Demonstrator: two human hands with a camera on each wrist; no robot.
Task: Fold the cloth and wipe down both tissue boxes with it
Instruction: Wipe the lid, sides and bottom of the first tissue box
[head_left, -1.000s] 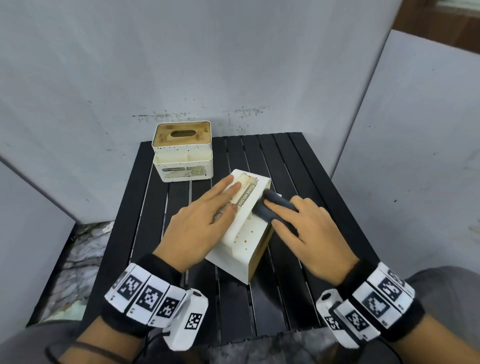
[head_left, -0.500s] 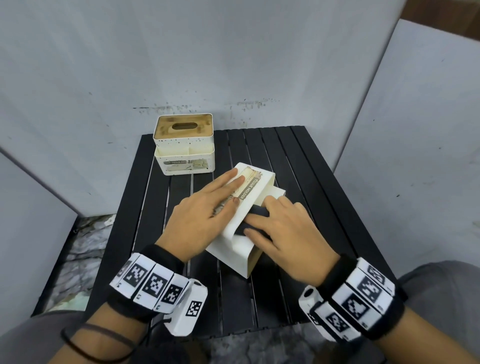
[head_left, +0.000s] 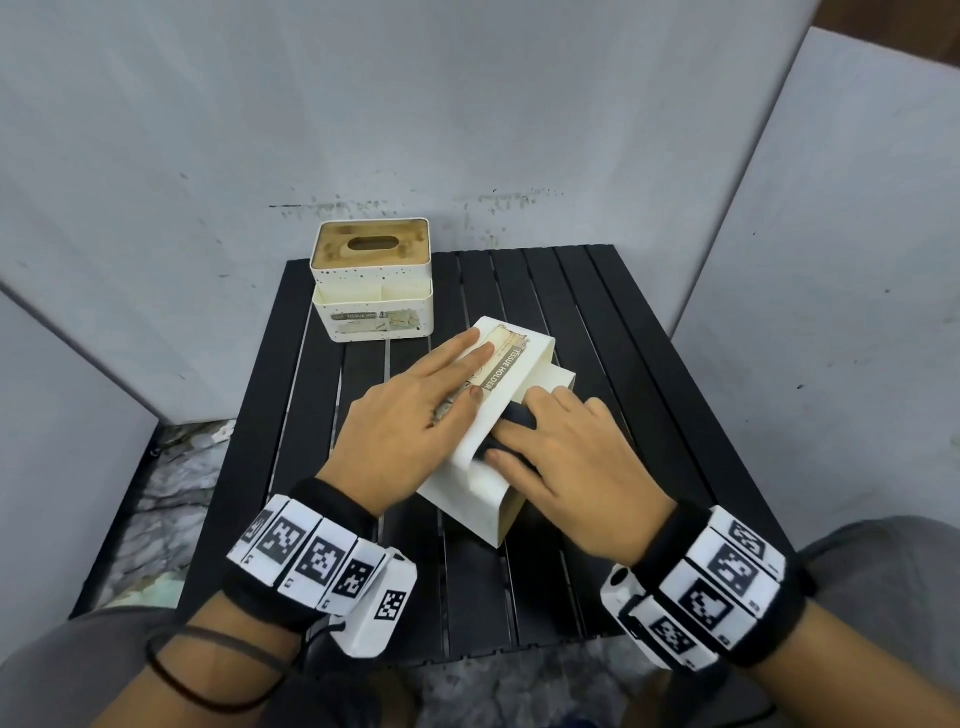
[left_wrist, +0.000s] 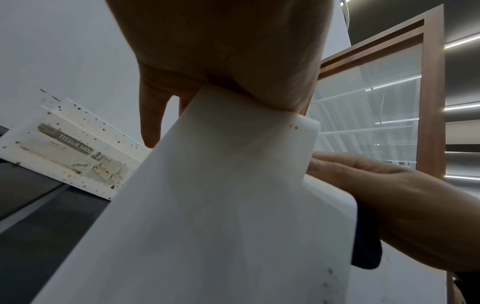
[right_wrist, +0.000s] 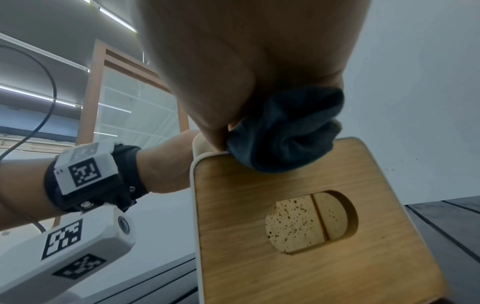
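Note:
A white tissue box (head_left: 524, 358) lies on its side in the middle of the black slatted table (head_left: 597, 312), its wooden slotted lid (right_wrist: 298, 226) facing me and to the right. My left hand (head_left: 452, 379) lies flat on its labelled upper face, fingers straight. On the box's stepped right side my right hand (head_left: 561, 457) holds a bunched dark cloth (head_left: 514, 415) and presses it down; the cloth (right_wrist: 285, 133) bulges out under the palm. A second speckled white tissue box (head_left: 371, 291) stands upright at the table's back left, untouched.
Grey walls close off the table at the back and on the right. Left of the table the floor (head_left: 171, 478) drops away with mottled ground below. My knees sit at the near edge. Bare slats show around both boxes.
My right hand has slid the cloth along the box's side toward me. The left hand has stayed flat on the box.

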